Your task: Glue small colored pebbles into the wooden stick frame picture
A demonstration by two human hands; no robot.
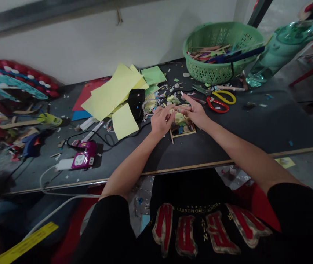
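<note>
My left hand (pixel 160 121) and my right hand (pixel 198 112) meet over a small frame of thin wooden sticks (pixel 183 134) lying on the dark table. Coloured pebbles (pixel 186 128) fill the near part of the frame, with a pale yellow-green piece behind them. Between my hands, along the frame's far side, runs a short thin wooden stick (pixel 183 107). The fingers of both hands are closed at its ends, and the right index finger points outward. My fingers partly hide the frame's far edge.
Paper scraps and pebbles (pixel 174 96) litter the table behind my hands. To the right are red-and-yellow-handled scissors (pixel 217 104), a green basket (pixel 208 69) and a bottle (pixel 280 51). To the left lie yellow paper (pixel 115 90), a black phone (pixel 136 104), a purple power socket (pixel 84 156) with cables, and a blue glue gun (pixel 31 144).
</note>
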